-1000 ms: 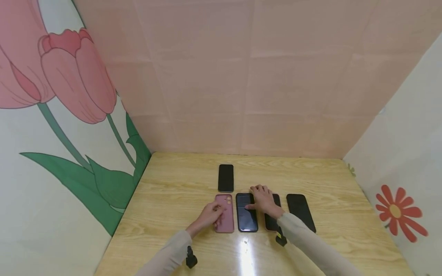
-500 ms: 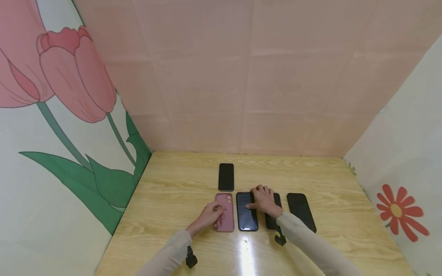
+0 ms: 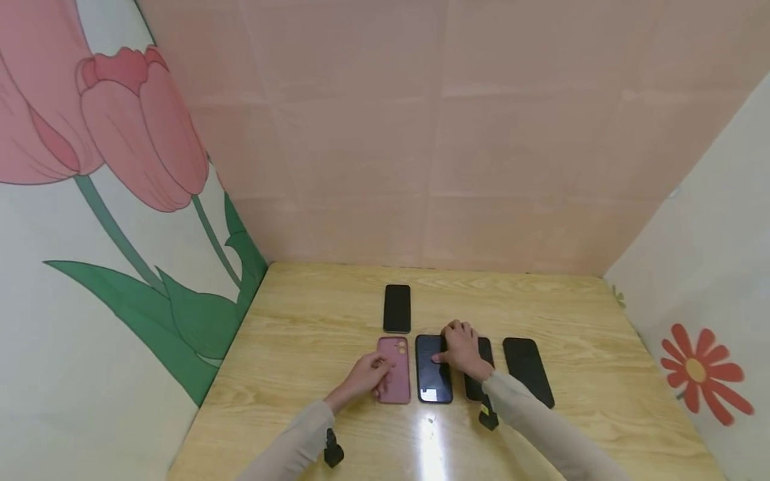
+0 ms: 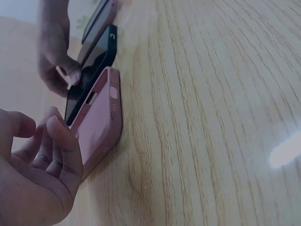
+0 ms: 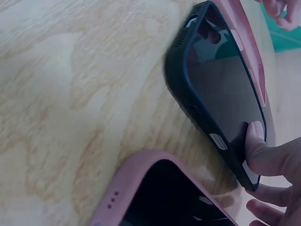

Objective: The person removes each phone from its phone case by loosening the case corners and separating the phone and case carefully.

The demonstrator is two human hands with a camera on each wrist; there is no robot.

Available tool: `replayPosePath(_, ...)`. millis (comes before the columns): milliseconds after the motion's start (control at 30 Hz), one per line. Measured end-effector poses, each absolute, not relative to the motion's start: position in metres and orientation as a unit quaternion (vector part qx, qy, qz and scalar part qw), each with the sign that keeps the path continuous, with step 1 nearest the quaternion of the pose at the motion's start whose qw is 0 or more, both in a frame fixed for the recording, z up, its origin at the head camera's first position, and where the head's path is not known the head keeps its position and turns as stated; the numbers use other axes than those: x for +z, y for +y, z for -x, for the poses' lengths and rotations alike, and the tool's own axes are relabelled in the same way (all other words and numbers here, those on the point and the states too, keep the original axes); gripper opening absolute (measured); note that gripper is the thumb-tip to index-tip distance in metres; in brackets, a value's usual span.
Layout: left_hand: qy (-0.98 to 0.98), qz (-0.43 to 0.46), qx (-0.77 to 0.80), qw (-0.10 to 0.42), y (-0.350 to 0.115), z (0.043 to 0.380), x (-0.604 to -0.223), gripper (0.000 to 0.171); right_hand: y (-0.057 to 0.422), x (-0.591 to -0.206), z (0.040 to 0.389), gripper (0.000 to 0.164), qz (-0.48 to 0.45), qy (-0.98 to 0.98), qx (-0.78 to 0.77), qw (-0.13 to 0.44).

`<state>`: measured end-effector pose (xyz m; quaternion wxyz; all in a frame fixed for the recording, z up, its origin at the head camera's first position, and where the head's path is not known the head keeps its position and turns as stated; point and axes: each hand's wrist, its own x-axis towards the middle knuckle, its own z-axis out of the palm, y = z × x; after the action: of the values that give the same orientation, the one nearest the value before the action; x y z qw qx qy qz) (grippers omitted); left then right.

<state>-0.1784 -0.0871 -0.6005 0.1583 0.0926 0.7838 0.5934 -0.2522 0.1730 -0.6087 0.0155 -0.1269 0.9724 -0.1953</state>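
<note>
A phone in a dark case (image 3: 434, 379) lies screen up in the middle of the row. My right hand (image 3: 462, 349) pinches its far right corner, thumb on the screen and a finger at the case edge, as the right wrist view shows. Left of it lies a hollow pink phone case (image 3: 397, 387) with camera cutouts, its raised rim plain in the left wrist view. Loosely bent over the pink case, my left hand (image 3: 363, 375) has nothing between thumb and fingers; whether it touches the case is unclear. Under my right wrist, a pink-cased phone (image 5: 176, 202) is partly hidden.
A bare black phone (image 3: 397, 308) lies behind the pink case. At the right end of the row is a flat black phone or case (image 3: 528, 371). The wood-grain table (image 3: 301, 300) meets a pink backdrop and flower-printed side walls.
The head view has shifted slightly, so the phones and case appear a little farther right. Both hands keep nearly the same pose and place.
</note>
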Motion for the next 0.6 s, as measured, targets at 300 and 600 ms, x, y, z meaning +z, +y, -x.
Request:
replayPosePath(300, 0.781, -0.083, 0.597, 0.163, -0.087, 0.177, -0.599, 0.027, 0.176, -0.596, 0.247, 0.064, 0.115, 0.968, -0.224, -0.002)
replayPosePath(600, 0.775, -0.082, 0.605, 0.164, -0.086, 0.175, -0.602, 0.027, 0.177, -0.577, 0.232, 0.06, 0.109, 0.943, -0.313, 0.011)
